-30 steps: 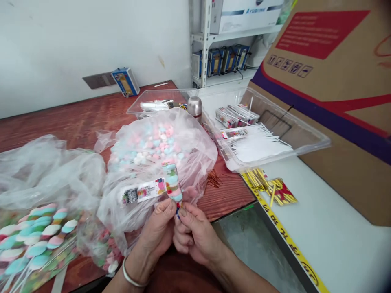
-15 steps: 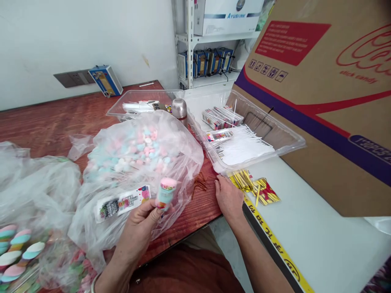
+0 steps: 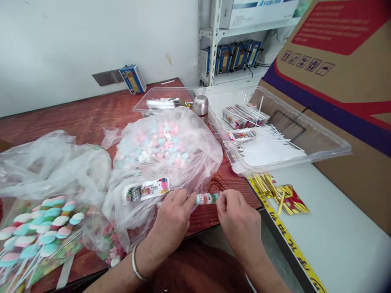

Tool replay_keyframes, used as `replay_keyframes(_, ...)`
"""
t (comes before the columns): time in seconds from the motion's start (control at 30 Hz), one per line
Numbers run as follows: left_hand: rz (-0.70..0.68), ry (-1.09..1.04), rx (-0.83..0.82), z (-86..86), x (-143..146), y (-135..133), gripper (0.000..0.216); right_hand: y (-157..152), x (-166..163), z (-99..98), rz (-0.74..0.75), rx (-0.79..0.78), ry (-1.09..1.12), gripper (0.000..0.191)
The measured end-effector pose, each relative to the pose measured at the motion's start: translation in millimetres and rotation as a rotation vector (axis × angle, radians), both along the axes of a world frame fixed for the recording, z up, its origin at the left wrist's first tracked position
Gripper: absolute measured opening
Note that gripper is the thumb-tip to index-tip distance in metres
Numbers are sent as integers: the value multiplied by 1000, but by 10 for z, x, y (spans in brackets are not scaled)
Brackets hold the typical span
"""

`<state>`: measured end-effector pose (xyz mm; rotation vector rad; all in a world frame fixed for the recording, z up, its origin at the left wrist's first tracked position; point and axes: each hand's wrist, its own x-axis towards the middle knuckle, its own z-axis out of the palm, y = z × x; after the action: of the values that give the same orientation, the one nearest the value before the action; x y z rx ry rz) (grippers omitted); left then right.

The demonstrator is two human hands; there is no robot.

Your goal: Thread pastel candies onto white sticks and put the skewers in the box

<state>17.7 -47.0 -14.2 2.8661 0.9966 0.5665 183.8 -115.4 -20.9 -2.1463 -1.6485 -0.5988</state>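
The right hand [image 3: 240,215] has come back from the table edge near the gold metallic twist ties [image 3: 264,185], which now lie at three o'clock of the work. The small pink, blue and green candy in clear printed wrap [image 3: 207,198], upright in the left hand [image 3: 175,213] alone a moment ago, now lies level between both hands, above the near edge of the reddish-brown wooden surface [image 3: 249,191]. The left fingers pinch its nine-o'clock end; the right fingers are drawn together at its three-o'clock end, though whether they grip it I cannot tell. Seemingly, wrapping is now two-handed work.
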Motion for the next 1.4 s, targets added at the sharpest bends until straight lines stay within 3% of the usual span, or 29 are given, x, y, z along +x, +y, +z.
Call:
replay_keyframes(0.1, 63, -80, 22, 40, 38, -20, 23, 21, -252, 59, 145, 31, 75, 31)
replay_keyframes(0.23, 66, -201, 6, 31, 17, -29, 21, 94, -453, 16, 218, 54, 160, 29)
replay_keyframes(0.57, 120, -336, -85, -83, -102, -12, 31, 169, -533, 5, 315, 78, 266, 32)
replay_keyframes(0.67, 169, -443, -202, -69, -108, 4, 27, 180, -543, -34, 320, 90, 338, 28)
replay_keyframes(0.73, 254, -597, -409, -45, -82, 11, 21, 206, -536, -59, 325, 75, 473, 24)
replay_keyframes(0.83, 390, -983, -965, -14, 0, 28, 9, 274, -510, -83, 321, -6, 813, 17)
replay_keyframes(0.93, 342, -1315, -1551, -12, 71, 67, 23, 345, -479, -95, 342, -62, 1103, 16)
replay_keyframes(1.03, 268, -1432, -1794, -30, 87, 102, 32, 384, -450, -104, 367, -26, 1113, 12)
replay_keyframes(1.23, 253, -1458, -1745, -90, 95, 61, 26, 375, -417, -133, 471, 86, 901, 12)
replay_keyframes(1.3, 247, -1378, -1579, -99, 94, 48, 19, 357, -418, -126, 471, 97, 843, 16)
replay_keyframes(1.4, 190, -1153, -1143, -43, 16, 81, 19, 325, -408, -80, 508, 100, 902, 15)
